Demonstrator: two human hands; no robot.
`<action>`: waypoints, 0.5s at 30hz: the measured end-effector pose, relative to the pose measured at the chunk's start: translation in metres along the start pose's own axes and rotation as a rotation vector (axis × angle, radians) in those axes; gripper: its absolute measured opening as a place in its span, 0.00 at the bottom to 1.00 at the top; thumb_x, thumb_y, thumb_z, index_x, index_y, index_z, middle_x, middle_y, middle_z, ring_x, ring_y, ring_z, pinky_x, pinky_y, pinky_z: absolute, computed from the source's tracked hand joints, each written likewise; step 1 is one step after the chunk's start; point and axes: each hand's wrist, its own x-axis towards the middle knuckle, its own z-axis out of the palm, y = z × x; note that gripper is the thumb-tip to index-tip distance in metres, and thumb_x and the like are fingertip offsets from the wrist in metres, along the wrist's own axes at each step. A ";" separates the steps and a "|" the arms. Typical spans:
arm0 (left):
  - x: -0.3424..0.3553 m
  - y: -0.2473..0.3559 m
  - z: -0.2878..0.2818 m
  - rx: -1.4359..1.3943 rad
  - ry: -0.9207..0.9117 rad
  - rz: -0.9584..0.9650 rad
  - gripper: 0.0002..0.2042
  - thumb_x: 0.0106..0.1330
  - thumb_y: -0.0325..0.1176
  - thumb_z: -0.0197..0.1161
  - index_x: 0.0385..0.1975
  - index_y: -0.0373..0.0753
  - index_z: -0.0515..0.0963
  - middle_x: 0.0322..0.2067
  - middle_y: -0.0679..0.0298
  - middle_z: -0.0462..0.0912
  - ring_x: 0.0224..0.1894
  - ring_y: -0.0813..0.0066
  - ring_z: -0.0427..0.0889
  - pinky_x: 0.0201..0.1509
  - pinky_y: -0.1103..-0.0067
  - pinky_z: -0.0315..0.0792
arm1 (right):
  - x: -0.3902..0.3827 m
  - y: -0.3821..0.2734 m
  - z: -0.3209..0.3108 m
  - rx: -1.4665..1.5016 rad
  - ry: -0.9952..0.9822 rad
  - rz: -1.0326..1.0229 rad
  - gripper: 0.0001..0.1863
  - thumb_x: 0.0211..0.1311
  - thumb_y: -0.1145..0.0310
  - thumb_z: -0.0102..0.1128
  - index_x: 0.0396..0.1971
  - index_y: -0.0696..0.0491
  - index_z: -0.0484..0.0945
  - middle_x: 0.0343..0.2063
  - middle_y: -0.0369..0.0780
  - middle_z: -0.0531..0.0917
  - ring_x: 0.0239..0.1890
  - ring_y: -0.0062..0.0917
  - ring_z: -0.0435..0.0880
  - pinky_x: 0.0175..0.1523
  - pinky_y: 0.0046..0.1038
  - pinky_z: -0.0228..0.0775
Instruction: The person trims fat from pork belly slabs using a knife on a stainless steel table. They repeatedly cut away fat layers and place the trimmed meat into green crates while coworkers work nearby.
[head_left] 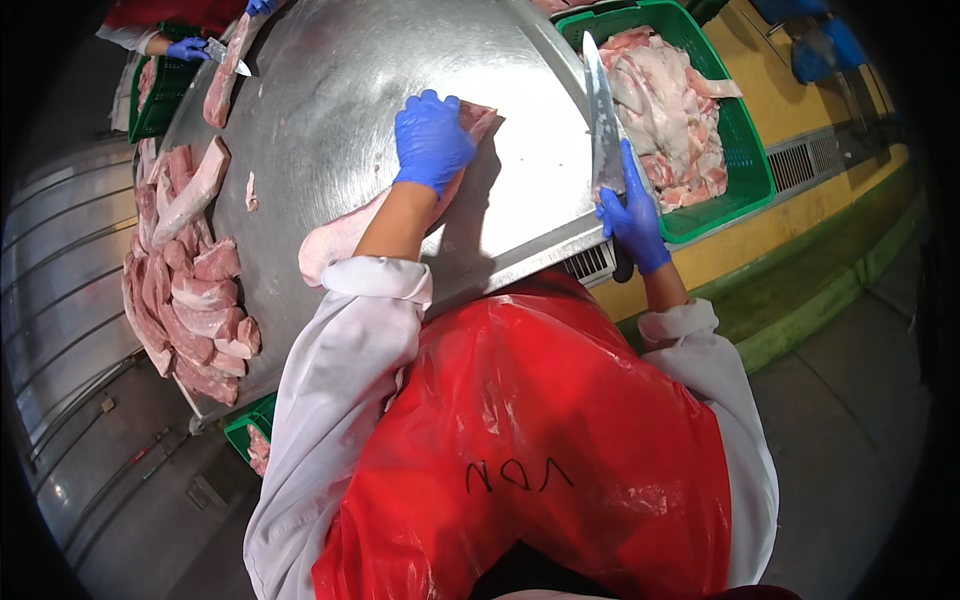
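My left hand point(433, 143), in a blue glove, is closed over the upper part of a long, pale pink strip of meat point(335, 238). The strip lies slantwise on the steel table point(330, 110), and my palm and forearm hide its middle. At the table's right edge, my right hand point(634, 215), gloved in blue too, grips a long knife point(603, 120). Its broad blade points up and away from me, apart from the strip. Most of the handle is hidden in my fingers.
A green crate point(758, 190) of pale meat trimmings point(665, 110) stands beyond the knife. Meat strips point(195, 300) are heaped along the table's left edge. At the far left, a co-worker's gloved hand point(187, 49) holds another knife point(228, 56). Another green crate point(238, 437) sits below the left corner.
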 end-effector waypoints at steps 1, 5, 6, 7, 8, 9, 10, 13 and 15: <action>0.001 0.010 -0.003 0.103 -0.056 -0.012 0.18 0.61 0.44 0.62 0.46 0.41 0.83 0.38 0.49 0.82 0.45 0.50 0.82 0.50 0.63 0.77 | 0.004 0.000 0.003 0.021 -0.019 -0.014 0.43 0.68 0.75 0.52 0.78 0.41 0.42 0.28 0.37 0.79 0.22 0.16 0.76 0.24 0.20 0.72; 0.016 0.017 0.013 -0.101 -0.303 -0.058 0.20 0.65 0.48 0.59 0.38 0.36 0.86 0.37 0.48 0.87 0.39 0.47 0.86 0.44 0.62 0.79 | 0.017 0.002 0.012 0.096 -0.070 -0.053 0.43 0.69 0.75 0.52 0.78 0.41 0.42 0.31 0.38 0.79 0.23 0.16 0.76 0.24 0.19 0.72; 0.019 0.013 0.016 -0.032 -0.302 -0.031 0.18 0.66 0.46 0.58 0.36 0.37 0.87 0.38 0.47 0.87 0.40 0.49 0.87 0.46 0.63 0.79 | 0.020 0.002 0.015 0.087 -0.071 -0.039 0.43 0.70 0.76 0.52 0.78 0.42 0.41 0.31 0.37 0.77 0.23 0.15 0.76 0.24 0.18 0.72; 0.020 0.008 0.012 -0.030 -0.303 -0.051 0.18 0.66 0.45 0.57 0.36 0.37 0.87 0.38 0.47 0.87 0.41 0.49 0.87 0.46 0.63 0.79 | 0.022 0.002 0.018 0.084 -0.069 -0.022 0.43 0.71 0.77 0.52 0.79 0.43 0.40 0.31 0.36 0.76 0.23 0.14 0.75 0.24 0.17 0.72; 0.020 0.001 0.009 -0.027 -0.303 -0.070 0.18 0.66 0.45 0.57 0.36 0.37 0.87 0.38 0.47 0.87 0.41 0.49 0.87 0.47 0.62 0.79 | 0.026 0.004 0.020 0.069 -0.056 -0.009 0.43 0.71 0.76 0.53 0.78 0.42 0.41 0.32 0.36 0.77 0.23 0.15 0.76 0.25 0.18 0.73; 0.021 0.000 0.006 -0.025 -0.303 -0.089 0.17 0.67 0.45 0.57 0.36 0.37 0.87 0.37 0.47 0.87 0.41 0.49 0.87 0.47 0.62 0.79 | 0.027 0.007 0.021 0.035 -0.047 -0.003 0.43 0.70 0.76 0.54 0.78 0.42 0.42 0.32 0.37 0.77 0.23 0.15 0.76 0.24 0.19 0.73; 0.020 0.002 0.000 -0.027 -0.315 -0.123 0.17 0.66 0.44 0.57 0.37 0.38 0.87 0.38 0.48 0.87 0.43 0.49 0.87 0.48 0.63 0.79 | 0.030 0.011 0.025 0.003 -0.040 -0.003 0.43 0.70 0.76 0.54 0.78 0.42 0.42 0.33 0.37 0.78 0.23 0.16 0.77 0.24 0.19 0.73; 0.014 0.017 -0.011 -0.002 -0.291 -0.150 0.18 0.65 0.46 0.58 0.36 0.37 0.87 0.40 0.47 0.87 0.45 0.50 0.87 0.50 0.64 0.79 | 0.038 0.026 0.034 -0.015 -0.012 -0.056 0.43 0.70 0.76 0.56 0.78 0.39 0.44 0.29 0.39 0.80 0.21 0.17 0.78 0.22 0.23 0.74; 0.026 0.005 0.013 0.059 -0.391 -0.158 0.19 0.63 0.48 0.60 0.38 0.37 0.86 0.41 0.48 0.87 0.46 0.50 0.86 0.51 0.65 0.79 | 0.043 0.017 0.041 0.018 -0.037 -0.002 0.43 0.70 0.76 0.56 0.78 0.38 0.44 0.25 0.39 0.80 0.19 0.18 0.77 0.22 0.24 0.74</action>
